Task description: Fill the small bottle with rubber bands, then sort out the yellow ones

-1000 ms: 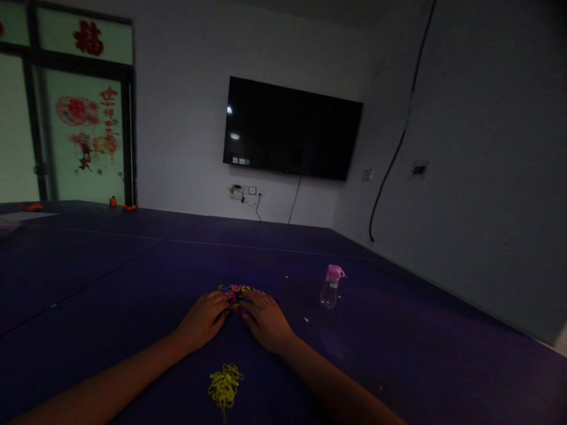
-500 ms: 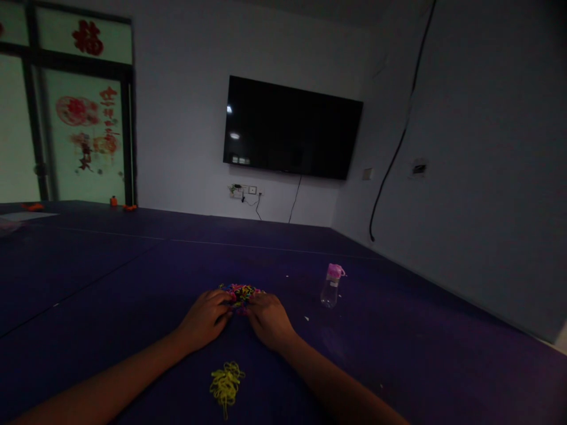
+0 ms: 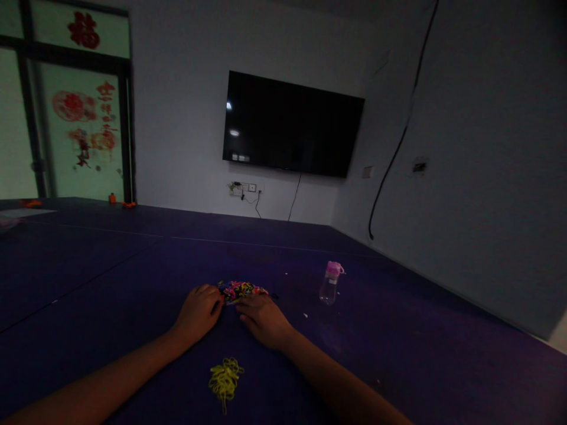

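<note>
A person's left hand [image 3: 199, 310] curls beside a multicolored pile of elastic bands [image 3: 239, 289], any hold impossible to tell, while the right hand [image 3: 264, 321] rests loosely open on its near side, well short of the purple surface's [image 3: 133, 265] far edge, beyond yellow elastic bands [image 3: 225, 376].

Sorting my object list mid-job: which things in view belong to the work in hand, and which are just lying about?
In the work:
multicoloured pile of loops, left hand and right hand at its edge;
probably the separate yellow heap of loops, nearer the person.

Lying about, seemingly:
pink-lidded clear bottle;
white scrap near it;
orange objects by the door.
</note>
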### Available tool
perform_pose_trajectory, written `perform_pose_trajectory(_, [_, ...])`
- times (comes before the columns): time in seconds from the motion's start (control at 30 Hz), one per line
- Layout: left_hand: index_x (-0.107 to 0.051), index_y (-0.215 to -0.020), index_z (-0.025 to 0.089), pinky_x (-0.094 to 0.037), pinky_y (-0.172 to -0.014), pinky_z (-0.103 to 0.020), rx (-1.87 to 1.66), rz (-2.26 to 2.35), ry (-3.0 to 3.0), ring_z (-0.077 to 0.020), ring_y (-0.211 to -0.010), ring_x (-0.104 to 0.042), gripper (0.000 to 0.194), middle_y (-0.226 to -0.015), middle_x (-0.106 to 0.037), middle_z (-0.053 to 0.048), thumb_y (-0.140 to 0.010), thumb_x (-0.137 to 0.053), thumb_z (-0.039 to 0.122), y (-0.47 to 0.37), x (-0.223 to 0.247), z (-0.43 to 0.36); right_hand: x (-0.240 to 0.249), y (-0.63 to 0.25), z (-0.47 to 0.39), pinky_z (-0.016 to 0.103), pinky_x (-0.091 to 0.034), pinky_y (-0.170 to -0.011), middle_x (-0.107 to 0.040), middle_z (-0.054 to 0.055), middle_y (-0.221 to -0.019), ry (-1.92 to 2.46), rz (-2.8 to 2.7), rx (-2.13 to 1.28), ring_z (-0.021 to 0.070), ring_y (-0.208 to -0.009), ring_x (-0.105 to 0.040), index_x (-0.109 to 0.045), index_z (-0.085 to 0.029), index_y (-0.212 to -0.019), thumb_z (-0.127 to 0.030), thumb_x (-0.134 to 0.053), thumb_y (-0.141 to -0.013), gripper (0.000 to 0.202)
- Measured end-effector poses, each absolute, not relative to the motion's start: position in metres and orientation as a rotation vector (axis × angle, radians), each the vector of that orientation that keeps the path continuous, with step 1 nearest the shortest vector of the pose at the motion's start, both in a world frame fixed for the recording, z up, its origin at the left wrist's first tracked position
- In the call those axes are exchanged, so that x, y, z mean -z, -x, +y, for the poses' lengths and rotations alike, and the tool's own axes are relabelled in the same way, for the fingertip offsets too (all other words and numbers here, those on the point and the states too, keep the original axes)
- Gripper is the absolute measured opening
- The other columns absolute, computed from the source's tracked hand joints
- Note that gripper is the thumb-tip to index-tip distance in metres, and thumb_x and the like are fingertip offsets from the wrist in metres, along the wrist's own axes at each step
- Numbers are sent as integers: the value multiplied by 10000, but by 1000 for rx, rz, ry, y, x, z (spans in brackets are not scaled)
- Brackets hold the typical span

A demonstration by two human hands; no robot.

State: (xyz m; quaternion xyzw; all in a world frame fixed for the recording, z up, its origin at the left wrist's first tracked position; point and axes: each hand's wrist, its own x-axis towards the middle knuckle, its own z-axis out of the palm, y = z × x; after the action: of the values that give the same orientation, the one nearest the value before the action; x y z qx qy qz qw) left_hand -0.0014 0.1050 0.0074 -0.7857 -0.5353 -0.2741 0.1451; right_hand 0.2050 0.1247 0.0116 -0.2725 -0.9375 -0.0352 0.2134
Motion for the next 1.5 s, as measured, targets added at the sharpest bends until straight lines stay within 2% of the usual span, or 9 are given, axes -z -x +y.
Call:
perform_pose_trajectory(0.3, [-600,-730,180,-442,-707,-321,888,-1496,2301,-203,-789,-580,147,-801,-637,-43,-830,-502,134,4,-6,109,-4,-205,132,347,-389,-942,-694,67,-1031,842,-2565,151,200,-1053,-582,-659,-184,-983,-196,-437,-921,230])
perform_pose_trajectory(0.43, [-635,-814,197,-458,-774,-330,954,-1193,2532,-198,-852,-588,164,-841,-663,-37,-796,-512,90,3,-2,110,-5,-205,131,355,-387,-954,-670,62,-1101,850,-2560,125,201,-1060,-573,-655,-191,-1010,-214,-440,-922,234])
perform_pose_trajectory(0.57, [-662,-843,205,-458,-811,-350,899,-1054,2644,-203,-889,-592,220,-852,-686,-35,-783,-493,77,1,-3,108,-10,-205,127,374,-371,-989,-607,69,-1236,800,-2623,120,211,-1140,-525,-607,-192,-1147,-218,-437,-919,285])
perform_pose_trajectory(0.7, [-675,-819,200,-457,-788,-350,881,-1117,2595,-209,-862,-595,198,-807,-692,-36,-813,-496,117,1,-2,108,-12,-206,125,410,-341,-1029,-552,76,-1316,801,-2655,122,233,-1221,-464,-549,-181,-1247,-236,-416,-932,347])
perform_pose_trajectory(0.9, [-683,-728,190,-456,-727,-335,827,-1336,2450,-206,-790,-598,243,-749,-679,-50,-858,-478,180,2,-2,109,-13,-206,124,396,-347,-1031,-564,77,-1303,830,-2648,69,225,-1234,-459,-569,-190,-1234,-244,-393,-943,344])
perform_pose_trajectory(1.13, [-683,-712,192,-444,-693,-336,804,-1537,2284,-209,-755,-596,263,-751,-678,-48,-867,-472,208,3,-8,106,-13,-207,125,371,-361,-1010,-595,82,-1249,813,-2654,66,210,-1188,-494,-603,-184,-1183,-232,-427,-934,309])
perform_pose_trajectory(1.3, [-677,-788,186,-455,-719,-346,850,-1491,2296,-218,-825,-596,196,-823,-675,-47,-836,-490,157,4,-5,108,-11,-208,127,365,-371,-999,-604,78,-1221,785,-2649,84,208,-1165,-506,-605,-192,-1179,-242,-432,-938,301])
perform_pose_trajectory(1.5, [-671,-888,196,-439,-834,-388,909,-1388,2391,-232,-964,-581,188,-973,-678,-55,-829,-510,120,3,1,110,-8,-208,128,384,-373,-1005,-573,81,-1258,804,-2651,119,217,-1188,-484,-594,-207,-1202,-260,-435,-940,311])
